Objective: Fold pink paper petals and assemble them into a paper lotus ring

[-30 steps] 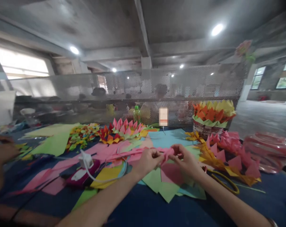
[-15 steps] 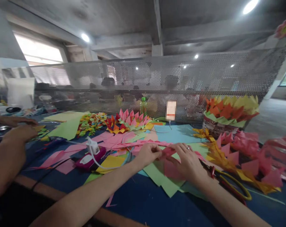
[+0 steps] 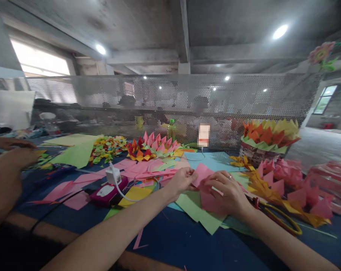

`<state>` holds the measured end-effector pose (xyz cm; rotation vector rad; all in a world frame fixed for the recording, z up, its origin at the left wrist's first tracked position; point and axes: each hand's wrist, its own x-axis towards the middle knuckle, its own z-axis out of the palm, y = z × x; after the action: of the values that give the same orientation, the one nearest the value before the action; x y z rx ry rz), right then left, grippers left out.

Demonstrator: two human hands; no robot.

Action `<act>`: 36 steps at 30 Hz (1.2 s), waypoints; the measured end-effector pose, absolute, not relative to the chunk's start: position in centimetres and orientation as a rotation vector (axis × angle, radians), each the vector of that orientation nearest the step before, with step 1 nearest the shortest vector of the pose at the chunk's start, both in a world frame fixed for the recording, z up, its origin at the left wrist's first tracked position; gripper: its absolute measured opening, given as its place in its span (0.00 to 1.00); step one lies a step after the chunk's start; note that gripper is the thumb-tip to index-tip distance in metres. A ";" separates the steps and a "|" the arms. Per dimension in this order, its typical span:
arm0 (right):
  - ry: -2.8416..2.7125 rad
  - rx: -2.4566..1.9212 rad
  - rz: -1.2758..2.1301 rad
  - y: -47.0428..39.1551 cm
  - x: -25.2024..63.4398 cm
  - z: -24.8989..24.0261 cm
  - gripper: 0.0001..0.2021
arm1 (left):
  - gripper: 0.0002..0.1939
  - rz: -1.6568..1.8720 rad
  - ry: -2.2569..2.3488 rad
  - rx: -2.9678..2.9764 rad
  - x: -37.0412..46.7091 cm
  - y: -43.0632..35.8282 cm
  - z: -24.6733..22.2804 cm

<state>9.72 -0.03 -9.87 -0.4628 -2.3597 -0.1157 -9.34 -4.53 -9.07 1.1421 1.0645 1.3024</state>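
My left hand (image 3: 182, 183) pinches the left edge of a small pink paper piece (image 3: 201, 174), which stands tilted up above the table. On its right side, my right hand (image 3: 229, 191), with a ring on one finger, has its thumb and fingers closed on the paper's lower edge. Below them lies another pink sheet (image 3: 212, 205), partly covered by the right hand, on top of light green sheets (image 3: 195, 210). Scissors with yellow and red handles (image 3: 283, 218) rest beside my right forearm, their blades largely hidden.
A purple power strip (image 3: 110, 192) with a white charger (image 3: 113, 175) sits left. Folded paper petals (image 3: 159, 143) stand behind; a petal-filled container (image 3: 265, 150) and pink-orange petals (image 3: 283, 184) are right. Another person's hand (image 3: 19, 154) reaches in at far left. A perforated screen (image 3: 102, 90) closes the back.
The pink paper, earlier mostly covered low between my fingertips, is now raised and shows a broad face. My hands have moved slightly apart. The view has shifted a little.
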 end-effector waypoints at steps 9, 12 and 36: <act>-2.331 -0.454 -0.063 0.1 10.0 -9.7 0.07 | 0.27 1.295 1.057 1.114 -9.0 -4.9 -8.8; -2.260 -0.470 -0.019 0.2 9.9 -9.8 0.05 | 0.27 1.354 1.015 1.164 -9.0 -4.8 -9.0; -2.002 -0.869 0.599 -0.7 9.3 -10.2 0.11 | 0.23 1.294 1.033 1.378 -8.2 -5.4 -8.9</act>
<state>9.26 -0.69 -10.16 -0.8689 -2.0020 0.5995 -8.18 -5.39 -8.92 1.3778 1.0326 1.2944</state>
